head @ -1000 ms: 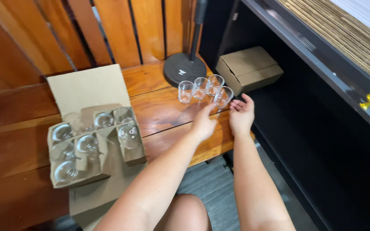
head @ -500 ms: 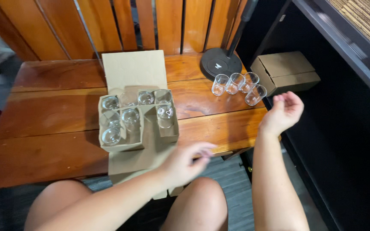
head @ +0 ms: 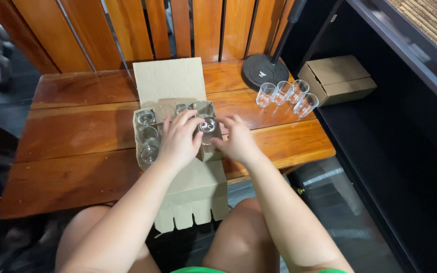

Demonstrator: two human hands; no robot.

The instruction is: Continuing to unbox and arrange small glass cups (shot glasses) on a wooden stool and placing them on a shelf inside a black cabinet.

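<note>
The desk (head: 77,131) is reddish-brown wood with darker grain streaks, and the slatted backrest (head: 127,30) behind it is a lighter orange-brown. The carton (head: 188,192) is plain tan cardboard with faint round imprints on its flap. The glasses (head: 147,132) inside it are clear and colourless, as are the four glasses (head: 285,95) apart. The round lamp base (head: 265,72) is black. The closed box (head: 336,78) is dull brown.

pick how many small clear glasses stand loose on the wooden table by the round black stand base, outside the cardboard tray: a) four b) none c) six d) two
a: four small clear glasses stand in a cluster on the wooden table beside the round black stand base, apart from the cardboard tray, over which the left hand and the right hand are placed.
</note>
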